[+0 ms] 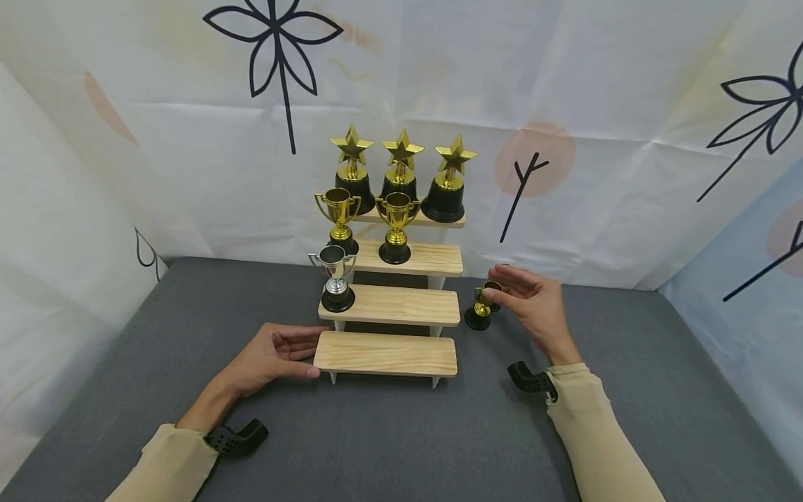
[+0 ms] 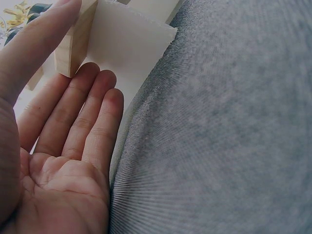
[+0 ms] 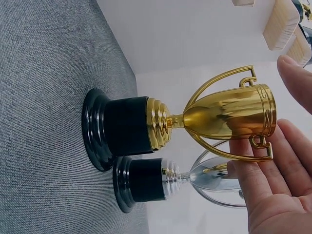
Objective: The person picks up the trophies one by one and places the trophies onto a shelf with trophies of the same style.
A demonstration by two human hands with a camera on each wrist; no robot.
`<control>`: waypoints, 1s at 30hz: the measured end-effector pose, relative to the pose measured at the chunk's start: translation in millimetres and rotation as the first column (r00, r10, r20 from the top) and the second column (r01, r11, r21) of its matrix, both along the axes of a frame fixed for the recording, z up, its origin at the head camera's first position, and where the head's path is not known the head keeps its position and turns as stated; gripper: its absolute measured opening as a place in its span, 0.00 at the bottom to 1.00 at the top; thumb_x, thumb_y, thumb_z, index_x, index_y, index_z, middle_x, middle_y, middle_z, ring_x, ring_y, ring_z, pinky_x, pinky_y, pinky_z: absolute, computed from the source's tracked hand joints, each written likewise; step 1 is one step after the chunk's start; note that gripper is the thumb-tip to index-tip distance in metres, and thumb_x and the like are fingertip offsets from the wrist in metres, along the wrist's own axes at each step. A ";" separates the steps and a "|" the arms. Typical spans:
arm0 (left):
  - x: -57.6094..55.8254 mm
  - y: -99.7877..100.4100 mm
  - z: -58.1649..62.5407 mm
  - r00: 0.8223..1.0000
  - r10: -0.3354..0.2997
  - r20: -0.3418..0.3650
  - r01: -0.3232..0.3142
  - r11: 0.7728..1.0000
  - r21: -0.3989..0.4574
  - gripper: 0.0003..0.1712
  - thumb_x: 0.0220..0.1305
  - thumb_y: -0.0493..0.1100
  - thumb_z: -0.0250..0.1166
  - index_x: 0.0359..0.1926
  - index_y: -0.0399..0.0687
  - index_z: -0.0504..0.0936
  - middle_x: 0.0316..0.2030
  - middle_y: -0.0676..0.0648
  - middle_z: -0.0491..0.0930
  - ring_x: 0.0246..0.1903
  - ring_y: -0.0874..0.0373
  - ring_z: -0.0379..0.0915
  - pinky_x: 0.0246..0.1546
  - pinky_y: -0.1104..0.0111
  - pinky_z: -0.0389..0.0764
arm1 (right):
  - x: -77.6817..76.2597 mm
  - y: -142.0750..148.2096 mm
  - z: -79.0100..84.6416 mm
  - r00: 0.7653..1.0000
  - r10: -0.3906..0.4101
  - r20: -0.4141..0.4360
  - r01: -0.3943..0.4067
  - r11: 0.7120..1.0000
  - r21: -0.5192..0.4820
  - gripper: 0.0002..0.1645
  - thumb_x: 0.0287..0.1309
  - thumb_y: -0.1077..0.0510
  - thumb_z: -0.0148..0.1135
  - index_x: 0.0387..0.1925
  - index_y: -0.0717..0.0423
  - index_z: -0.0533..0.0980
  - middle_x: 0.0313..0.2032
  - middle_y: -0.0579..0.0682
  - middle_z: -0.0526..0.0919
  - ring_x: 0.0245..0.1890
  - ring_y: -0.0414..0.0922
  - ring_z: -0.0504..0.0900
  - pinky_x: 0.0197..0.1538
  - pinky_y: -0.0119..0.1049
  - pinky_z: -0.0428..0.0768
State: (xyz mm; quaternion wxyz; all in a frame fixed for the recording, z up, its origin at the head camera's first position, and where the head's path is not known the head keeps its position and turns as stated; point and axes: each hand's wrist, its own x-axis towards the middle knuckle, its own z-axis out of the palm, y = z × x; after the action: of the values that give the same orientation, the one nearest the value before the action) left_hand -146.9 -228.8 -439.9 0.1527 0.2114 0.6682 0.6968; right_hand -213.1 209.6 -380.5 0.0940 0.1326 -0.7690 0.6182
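My right hand (image 1: 530, 303) is around a small gold trophy cup (image 3: 229, 117) that stands on the table right of a stepped wooden stand (image 1: 385, 352). Its fingers reach behind the cup, while the thumb (image 3: 297, 80) stays apart from the rim. Close behind is a silver trophy cup (image 3: 209, 178), mostly hidden in the head view. At the left end of the stand's lowest step, my left hand (image 1: 276, 355) lies palm up-sided with extended fingers (image 2: 102, 117). Those fingertips are right at the step's wooden end and white support (image 2: 126, 39).
Three gold star trophies (image 1: 400, 157) occupy the top step. Two gold cups (image 1: 396, 219) are on the step below, and a silver cup (image 1: 337, 275) stands at the left of the third step. A printed white cloth (image 1: 602, 209) hangs behind the grey table (image 1: 389, 446).
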 end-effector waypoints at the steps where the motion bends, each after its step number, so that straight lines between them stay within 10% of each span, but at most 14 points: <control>1: 0.0 0.0 0.0 1.000 0.000 0.001 0.000 1.000 -0.001 0.44 0.52 0.27 0.76 0.67 0.19 0.66 0.64 0.23 0.69 0.58 0.55 0.78 0.58 0.61 0.81 | 0.1 0.1 -0.3 1.000 0.002 0.001 -0.002 1.000 0.001 0.32 0.55 0.69 0.74 0.61 0.75 0.74 0.55 0.63 0.84 0.53 0.36 0.83 0.58 0.29 0.81; 30: 0.2 0.6 1.0 1.000 0.001 0.011 -0.001 1.000 -0.004 0.44 0.52 0.27 0.76 0.67 0.19 0.66 0.64 0.23 0.68 0.58 0.55 0.78 0.57 0.61 0.81 | -2.0 0.0 -9.6 0.996 0.027 0.083 -0.030 0.999 0.037 0.32 0.56 0.67 0.75 0.61 0.72 0.76 0.56 0.68 0.81 0.48 0.35 0.85 0.53 0.26 0.83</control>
State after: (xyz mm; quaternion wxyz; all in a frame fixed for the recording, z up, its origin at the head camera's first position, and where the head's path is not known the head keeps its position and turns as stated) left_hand -146.7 -228.2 -439.0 0.1565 0.2071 0.6689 0.6965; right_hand -215.1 209.6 -390.1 0.0507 0.1197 -0.7818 0.6098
